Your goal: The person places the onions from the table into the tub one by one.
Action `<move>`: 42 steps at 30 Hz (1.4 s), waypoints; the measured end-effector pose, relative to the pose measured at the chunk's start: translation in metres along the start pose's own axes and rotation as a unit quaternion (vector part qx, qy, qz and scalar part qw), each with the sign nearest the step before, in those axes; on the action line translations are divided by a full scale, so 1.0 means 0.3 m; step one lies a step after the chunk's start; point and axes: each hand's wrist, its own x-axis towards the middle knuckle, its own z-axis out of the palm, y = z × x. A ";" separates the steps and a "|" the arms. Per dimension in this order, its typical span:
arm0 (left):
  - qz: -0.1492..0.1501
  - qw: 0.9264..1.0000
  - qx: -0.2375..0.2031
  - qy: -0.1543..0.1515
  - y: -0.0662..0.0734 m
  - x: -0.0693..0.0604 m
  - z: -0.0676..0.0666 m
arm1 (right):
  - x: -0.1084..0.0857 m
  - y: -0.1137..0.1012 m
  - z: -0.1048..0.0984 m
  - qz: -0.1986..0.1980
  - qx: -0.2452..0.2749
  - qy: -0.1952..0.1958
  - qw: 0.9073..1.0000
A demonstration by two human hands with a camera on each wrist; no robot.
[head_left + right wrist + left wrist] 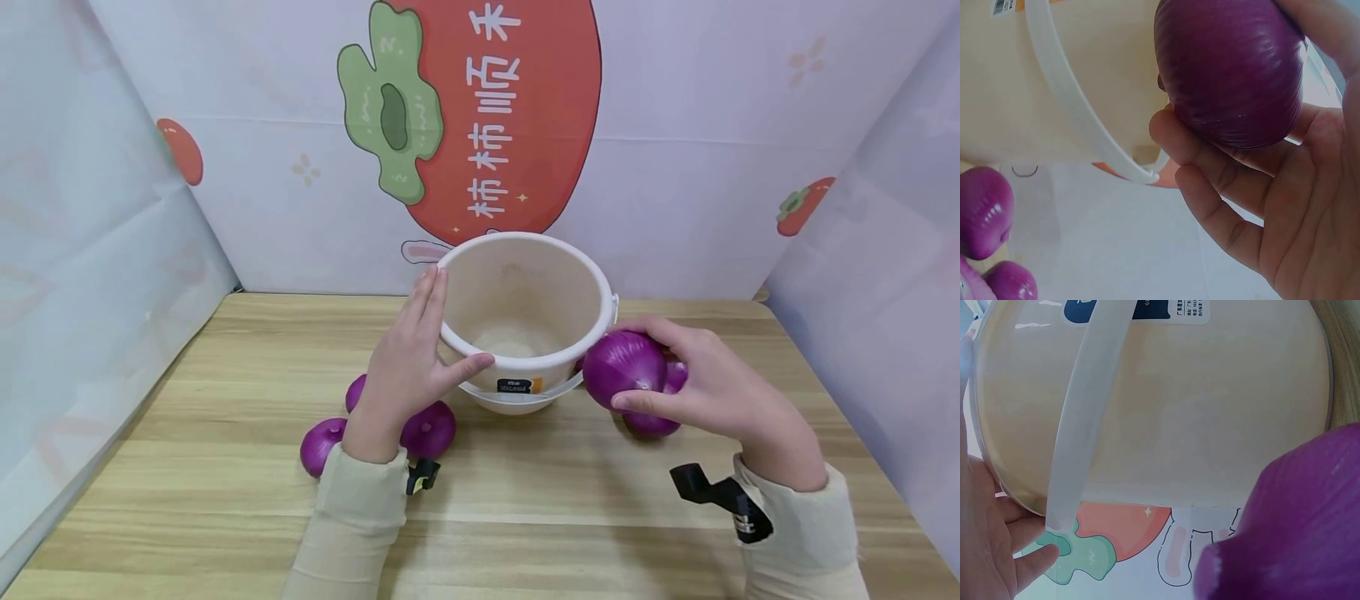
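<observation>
A cream plastic bucket [528, 363] stands upright near the back of the table, its mouth facing up and its inside bare. Against its left side rests my left hand [408, 367], fingers straight along the rim and thumb spread over the front edge. My right hand [701, 379] grips a purple onion [624, 367] between thumb and fingers, just off the bucket's right side. The right wrist view shows the same onion [1232, 72] with fingers curled under it. Beneath that hand lie more purple onions [651, 424], partly hidden.
Several purple onions [429, 430] lie left of the bucket, partly covered by my left wrist. The white handle [1088, 419] hangs down across the bucket's front. A printed cloth [675, 208] closes off the back of the wooden table [525, 517], with more cloth on both sides.
</observation>
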 end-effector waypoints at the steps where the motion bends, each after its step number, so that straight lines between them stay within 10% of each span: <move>1: -0.002 1.000 0.000 -0.001 0.001 -0.001 0.000 | 0.003 -0.003 0.001 -0.004 0.002 0.001 1.000; 14: 0.003 1.000 -0.003 0.005 -0.005 -0.001 -0.004 | 0.049 -0.036 -0.003 -0.073 0.015 0.029 0.997; 42: 0.006 1.000 -0.004 -0.002 0.002 0.000 -0.001 | 0.166 -0.073 0.036 -0.068 0.048 0.080 0.993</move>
